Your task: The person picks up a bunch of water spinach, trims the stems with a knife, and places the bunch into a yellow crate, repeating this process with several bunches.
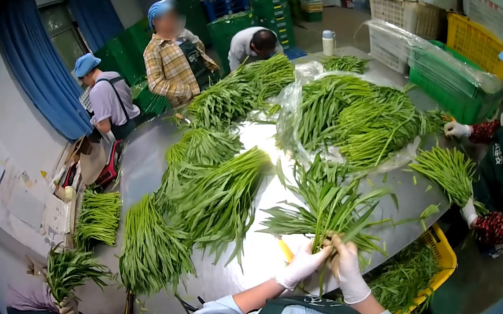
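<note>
A bunch of water spinach (325,213) with long narrow leaves is upright in front of me, its leaves fanning over the table edge. White-gloved, my left hand (305,265) is closed around the stems from the left. My right hand (348,271), also gloved, has its fingers closed on the same stems from the right. A thin brownish strip shows between the fingers; what it is I cannot make out. Just left of the bunch, a yellow-orange handle (285,250) lies on the metal table (216,277).
Large greens piles (363,119) and trimmed bundles (152,246) cover much of the table. A yellow crate (443,256) of leaves stands low at my right. Co-workers are around the table, one gloved hand (470,211) at the right holding greens. Stacked crates (411,18) stand behind.
</note>
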Available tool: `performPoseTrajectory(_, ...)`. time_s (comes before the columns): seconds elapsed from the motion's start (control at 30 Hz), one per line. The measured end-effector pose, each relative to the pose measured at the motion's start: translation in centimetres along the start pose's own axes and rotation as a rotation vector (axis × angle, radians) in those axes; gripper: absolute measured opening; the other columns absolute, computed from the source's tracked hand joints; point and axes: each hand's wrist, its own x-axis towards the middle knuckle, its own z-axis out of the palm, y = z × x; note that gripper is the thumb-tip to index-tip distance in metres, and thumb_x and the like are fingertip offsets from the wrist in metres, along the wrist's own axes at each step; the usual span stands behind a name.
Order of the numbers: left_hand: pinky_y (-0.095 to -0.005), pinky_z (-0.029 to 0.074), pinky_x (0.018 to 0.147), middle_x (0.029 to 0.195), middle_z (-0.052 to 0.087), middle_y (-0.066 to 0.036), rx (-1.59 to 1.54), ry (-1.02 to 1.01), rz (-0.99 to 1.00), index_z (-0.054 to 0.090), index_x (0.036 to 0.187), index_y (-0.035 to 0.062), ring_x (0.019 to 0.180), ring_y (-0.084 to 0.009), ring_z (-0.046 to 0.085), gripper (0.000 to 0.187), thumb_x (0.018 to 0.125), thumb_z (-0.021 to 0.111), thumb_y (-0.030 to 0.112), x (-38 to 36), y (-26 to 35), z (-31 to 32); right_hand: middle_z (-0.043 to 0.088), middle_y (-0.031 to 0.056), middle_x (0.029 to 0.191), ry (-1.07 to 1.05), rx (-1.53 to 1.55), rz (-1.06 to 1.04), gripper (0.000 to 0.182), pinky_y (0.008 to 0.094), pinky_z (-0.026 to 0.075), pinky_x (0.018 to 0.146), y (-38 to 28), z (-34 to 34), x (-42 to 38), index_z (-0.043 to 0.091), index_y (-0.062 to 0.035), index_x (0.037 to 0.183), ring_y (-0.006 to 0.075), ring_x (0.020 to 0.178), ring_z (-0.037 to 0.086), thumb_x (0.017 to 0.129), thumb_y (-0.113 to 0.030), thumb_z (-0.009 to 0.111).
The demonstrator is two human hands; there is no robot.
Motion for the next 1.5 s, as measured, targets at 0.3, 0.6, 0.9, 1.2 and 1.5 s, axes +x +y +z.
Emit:
performPoseTrajectory(0.3,-0.0176,0.025,0.041,0.065,0.041,0.006,-0.356,0.000,-0.198,0.052,0.088,0.0093,0.050,-0.0025,0.033,0.005,0.090,0.051,0.014,0.9,0.6,-1.9,0.029,-0.0029,0.059,-0.121,0.406,0.185,0.027,0.0275,0.030,0.057,-1.4,-0.3,-2.1,0.046,-0.0077,0.084,0.0121,0.055,0.031,0.096,-0.031,0.039)
performPoseTrajectory(0.6,-0.0170,0.029,0.042,0.084,0.054,-0.002,-0.494,0.161,0.006,0.048,0.095,0.0086,0.056,-0.0052,0.040,0.011,0.090,0.053,0.017,1.8,4.4,-7.0,0.066,0.0094,0.086,-0.582,-1.673,0.299,0.039,0.0284,0.047,0.073,-7.0,-9.4,-6.3,0.059,-0.0068,0.110,0.0234,0.078,0.062,0.081,-0.033,0.056)
performPoseTrajectory(0.9,-0.0278,0.044,0.063,0.079,0.050,0.000,-0.600,0.027,0.035,0.052,0.100,0.0089,0.069,-0.0140,0.049,0.012,0.091,0.048,0.016,2.4,2.7,-6.7,0.058,0.0138,0.085,0.206,-1.735,-0.602,0.018,0.0419,0.044,0.075,-4.7,-8.0,-0.5,0.063,-0.0034,0.084,0.0334,0.087,0.054,0.075,-0.018,0.061)
performPoseTrajectory(1.2,-0.0214,0.036,0.051,0.074,0.044,0.001,-0.771,0.047,-0.043,0.050,0.106,0.0074,0.060,-0.0094,0.040,0.018,0.093,0.046,0.018,1.1,3.9,-6.3,0.058,0.0086,0.072,0.220,-1.279,-0.489,0.010,0.0329,0.046,0.064,-4.1,-10.1,2.4,0.060,-0.0021,0.082,0.0213,0.067,0.056,0.079,-0.011,0.056)
performPoseTrajectory(1.5,-0.0196,0.027,0.042,0.057,0.029,0.006,-0.742,-0.013,-0.137,0.052,0.106,0.0064,0.047,-0.0054,0.030,0.019,0.092,0.049,0.020,1.3,3.2,-5.6,0.056,0.0065,0.084,0.036,-0.198,-0.061,0.017,0.0236,0.043,0.063,-5.8,-6.4,-0.6,0.053,0.0024,0.096,0.0114,0.067,0.051,0.086,-0.012,0.054)
